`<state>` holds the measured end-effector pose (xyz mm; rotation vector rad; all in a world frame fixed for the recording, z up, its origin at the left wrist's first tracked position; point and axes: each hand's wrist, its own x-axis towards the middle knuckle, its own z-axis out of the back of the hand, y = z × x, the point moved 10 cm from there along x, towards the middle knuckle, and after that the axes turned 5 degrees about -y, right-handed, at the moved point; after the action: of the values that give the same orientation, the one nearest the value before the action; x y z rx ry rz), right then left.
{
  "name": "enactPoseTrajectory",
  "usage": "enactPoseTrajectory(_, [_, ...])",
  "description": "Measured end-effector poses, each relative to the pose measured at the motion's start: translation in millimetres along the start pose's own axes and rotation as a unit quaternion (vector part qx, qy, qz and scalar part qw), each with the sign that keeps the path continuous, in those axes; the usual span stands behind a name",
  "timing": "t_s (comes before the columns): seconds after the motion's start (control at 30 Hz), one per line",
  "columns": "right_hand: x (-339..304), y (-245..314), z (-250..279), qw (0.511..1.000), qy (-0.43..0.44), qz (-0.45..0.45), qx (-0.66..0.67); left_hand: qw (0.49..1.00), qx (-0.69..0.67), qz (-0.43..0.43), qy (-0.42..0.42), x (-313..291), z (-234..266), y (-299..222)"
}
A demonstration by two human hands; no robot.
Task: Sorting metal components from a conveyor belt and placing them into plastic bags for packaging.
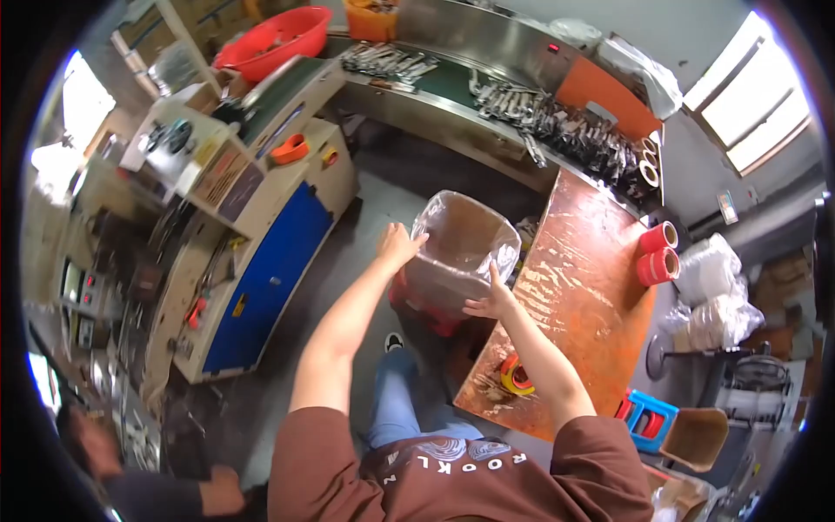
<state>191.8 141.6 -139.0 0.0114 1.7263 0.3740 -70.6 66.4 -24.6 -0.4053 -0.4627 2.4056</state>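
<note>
In front of me is a cardboard box lined with a clear plastic bag, its top open and the film folded over the rim. My left hand is closed on the left rim and the film there. At the near right side, my right hand has its thumb up and its fingers spread against the film-covered wall. Below the box shows something red, mostly hidden. To the right stands a worn brown worktable with a roll of yellow and red tape near its front corner.
Metal wrench-like tools cover the far conveyor bench. Red rolls stand on the table's right side. A blue-doored cabinet is at left, with a red basin behind it. Another person is at lower left.
</note>
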Motion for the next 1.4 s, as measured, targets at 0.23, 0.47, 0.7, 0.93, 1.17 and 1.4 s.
enactPoseTrajectory(0.23, [64.4, 48.3, -28.7, 0.992, -0.073, 0.100, 0.007, 0.996, 0.012, -0.068, 0.051, 79.8, -58.5, 30.6])
enactPoseTrajectory(0.47, [70.2, 53.6, -125.0, 0.971, -0.044, 0.142, -0.187, 0.997, 0.003, -0.075, -0.005, 103.7, 11.9, 119.0])
enactPoseTrajectory(0.7, [53.7, 61.5, -186.2, 0.912, 0.253, 0.035, -0.321, 0.996, 0.079, 0.041, -0.009, 115.2, 42.4, 194.3])
enactPoseTrajectory(0.93, [117.6, 410.2, -79.5, 0.646, -0.408, 0.418, -0.490, 0.963, 0.219, 0.129, -0.088, 176.1, 100.2, 93.9])
enactPoseTrajectory(1.17, [229.7, 541.2, -15.6, 0.714, -0.366, 0.323, -0.502, 0.973, -0.194, 0.066, 0.105, 341.8, -31.8, -144.7])
enactPoseTrajectory(1.4, [179.9, 539.6, -25.1, 0.936, -0.093, 0.149, -0.304, 0.875, -0.335, 0.191, 0.292, 394.7, -250.3, -269.0])
